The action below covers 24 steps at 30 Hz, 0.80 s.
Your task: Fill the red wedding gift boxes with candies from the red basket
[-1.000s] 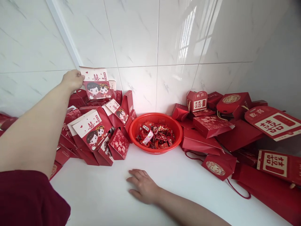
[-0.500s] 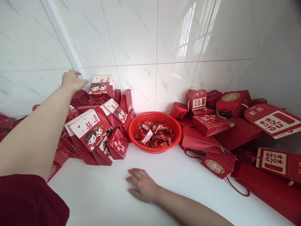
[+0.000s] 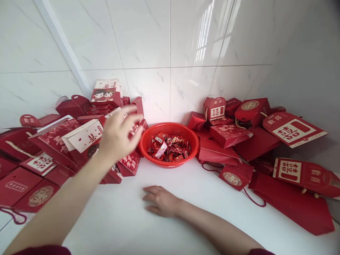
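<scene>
My left hand, a little blurred, hovers in front of the left pile of red gift boxes with its fingers spread and nothing in it. Behind it, a white-and-red box with two cartoon figures tops that pile, and another white-lidded box is partly covered by my forearm. My right hand rests on the white table, fingers stretched out and holding nothing. Beyond it stands a red plastic basket filled with small wrapped sweets.
More red boxes are heaped on the right, some with cord handles. A long red box lies near the right edge. Several boxes line the left side. A tiled wall rises behind everything.
My left hand has swung right and down from beside the top of the left pile toward the basket, uncovering more boxes. The view has shifted slightly. My right hand stays on the table.
</scene>
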Tool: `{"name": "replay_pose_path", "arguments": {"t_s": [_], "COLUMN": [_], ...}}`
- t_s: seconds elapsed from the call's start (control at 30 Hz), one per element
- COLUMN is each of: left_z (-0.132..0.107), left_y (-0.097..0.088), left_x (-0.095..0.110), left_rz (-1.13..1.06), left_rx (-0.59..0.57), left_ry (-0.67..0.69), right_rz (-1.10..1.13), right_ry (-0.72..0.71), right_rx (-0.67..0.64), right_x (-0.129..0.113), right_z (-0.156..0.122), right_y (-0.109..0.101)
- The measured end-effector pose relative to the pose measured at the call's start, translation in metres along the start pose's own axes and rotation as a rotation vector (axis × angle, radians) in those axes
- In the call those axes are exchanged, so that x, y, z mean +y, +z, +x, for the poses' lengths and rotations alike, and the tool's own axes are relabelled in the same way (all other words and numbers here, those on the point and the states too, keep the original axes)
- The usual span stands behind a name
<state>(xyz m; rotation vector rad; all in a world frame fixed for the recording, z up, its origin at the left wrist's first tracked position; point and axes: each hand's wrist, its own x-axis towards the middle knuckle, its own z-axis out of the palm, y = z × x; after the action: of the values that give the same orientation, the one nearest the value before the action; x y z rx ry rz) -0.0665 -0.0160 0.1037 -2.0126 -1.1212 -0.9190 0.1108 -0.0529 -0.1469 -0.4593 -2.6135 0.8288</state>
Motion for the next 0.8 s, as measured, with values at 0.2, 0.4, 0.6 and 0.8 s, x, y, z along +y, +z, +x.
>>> {"name": "replay_pose_path", "arguments": {"t_s": [0.2,0.4,0.6,0.8], "left_z": [-0.154,-0.219,-0.232,-0.240], "left_y": [0.064,0.083,0.107,0.118], "left_x": [0.075,0.098,0.087,0.079], "left_rz": [-0.288,-0.368,-0.381,-0.379], "left_rx": [-0.468,-0.487,-0.674,-0.803], "left_ry": [-0.177,-0.470,-0.397,-0.342], "right_rz": [-0.025,-0.075,-0.171,-0.749], "right_ry": [0.172,0.452,0.649,0.861], "right_rx": [0.099,0.409,0.918,1.154], "right_x": [-0.002,0.002,0.023,0.048], "right_z": [-0.059,-0.123,-0.164,-0.193], "right_y": [-0.072,-0.120,-0.141,-0.167]}}
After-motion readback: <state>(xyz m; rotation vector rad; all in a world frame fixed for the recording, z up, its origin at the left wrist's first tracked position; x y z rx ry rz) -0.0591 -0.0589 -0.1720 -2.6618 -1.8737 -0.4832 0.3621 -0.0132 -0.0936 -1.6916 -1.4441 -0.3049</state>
